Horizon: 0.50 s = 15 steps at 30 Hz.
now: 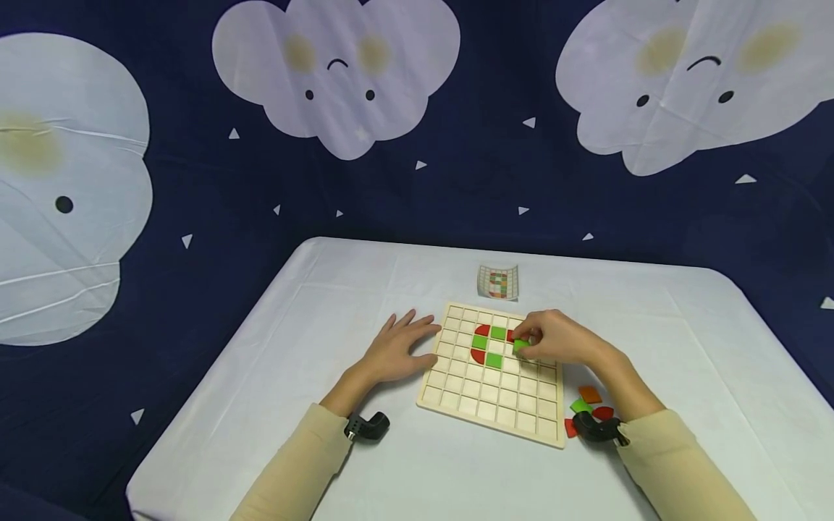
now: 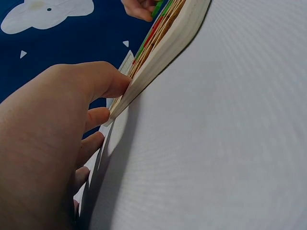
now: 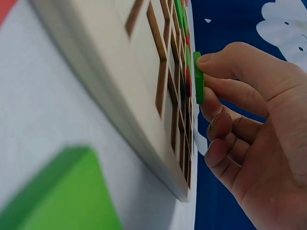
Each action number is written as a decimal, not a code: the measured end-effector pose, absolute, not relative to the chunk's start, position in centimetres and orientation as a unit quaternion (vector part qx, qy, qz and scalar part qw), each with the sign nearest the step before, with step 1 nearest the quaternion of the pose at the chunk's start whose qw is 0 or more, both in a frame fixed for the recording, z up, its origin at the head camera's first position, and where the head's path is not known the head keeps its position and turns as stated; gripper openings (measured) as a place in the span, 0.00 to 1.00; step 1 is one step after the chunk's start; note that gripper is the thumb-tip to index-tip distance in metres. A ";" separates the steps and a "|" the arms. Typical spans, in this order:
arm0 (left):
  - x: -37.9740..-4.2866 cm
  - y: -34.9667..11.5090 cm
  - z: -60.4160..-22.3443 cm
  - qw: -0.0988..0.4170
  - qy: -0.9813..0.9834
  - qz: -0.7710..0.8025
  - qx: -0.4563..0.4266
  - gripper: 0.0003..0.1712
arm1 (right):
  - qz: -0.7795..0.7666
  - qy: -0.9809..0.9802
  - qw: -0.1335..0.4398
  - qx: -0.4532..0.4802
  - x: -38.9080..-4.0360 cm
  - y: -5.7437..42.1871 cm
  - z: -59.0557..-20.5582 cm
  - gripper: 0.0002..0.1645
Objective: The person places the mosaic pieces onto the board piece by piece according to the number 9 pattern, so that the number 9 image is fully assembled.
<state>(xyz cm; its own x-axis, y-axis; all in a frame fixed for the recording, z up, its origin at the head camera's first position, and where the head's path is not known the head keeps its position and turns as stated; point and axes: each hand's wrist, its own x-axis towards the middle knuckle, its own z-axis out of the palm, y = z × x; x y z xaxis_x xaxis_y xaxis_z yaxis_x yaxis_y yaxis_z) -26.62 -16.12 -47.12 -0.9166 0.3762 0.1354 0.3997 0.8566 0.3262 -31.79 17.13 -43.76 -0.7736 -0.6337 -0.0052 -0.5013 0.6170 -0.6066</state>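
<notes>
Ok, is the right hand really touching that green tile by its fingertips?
Touching. The right wrist view shows the right hand pinching the green tile, with no gap between them.

The right hand hid from me part of a red piece beside its grip, and details on the card beyond were too small to tell.

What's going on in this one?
A person's right hand pinches a green tile just above a wooden board, while the left hand touches the board's left edge. Red and green tiles sit in the grid. Loose tiles lie right of the board; a picture card lies beyond it.
</notes>
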 end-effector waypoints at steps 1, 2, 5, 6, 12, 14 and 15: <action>-26.6 -16.1 -47.2 0.035 -0.963 -0.176 -0.202 0.35 | -0.300 0.892 0.111 -0.320 -31.8 17.0 -43.8 0.15; -26.7 -16.1 -47.2 0.035 -0.963 -0.176 -0.202 0.35 | -0.299 0.891 0.112 -0.322 -31.8 16.8 -43.8 0.15; -26.7 -16.1 -47.2 0.035 -0.963 -0.176 -0.202 0.35 | -0.298 0.889 0.115 -0.327 -31.8 16.4 -43.8 0.14; -26.7 -16.1 -47.2 0.034 -0.963 -0.175 -0.202 0.35 | -0.294 0.890 0.114 -0.330 -31.8 16.3 -43.8 0.14; -26.7 -16.0 -47.2 0.030 -0.965 -0.171 -0.197 0.36 | -0.274 0.889 0.101 -0.353 -31.7 15.7 -43.7 0.13; -26.7 -16.0 -47.2 0.030 -0.965 -0.171 -0.198 0.35 | -0.272 0.888 0.099 -0.357 -31.6 15.6 -43.6 0.13; -26.7 -16.1 -47.2 0.030 -0.965 -0.171 -0.198 0.35 | -0.271 0.888 0.098 -0.359 -31.6 15.6 -43.6 0.13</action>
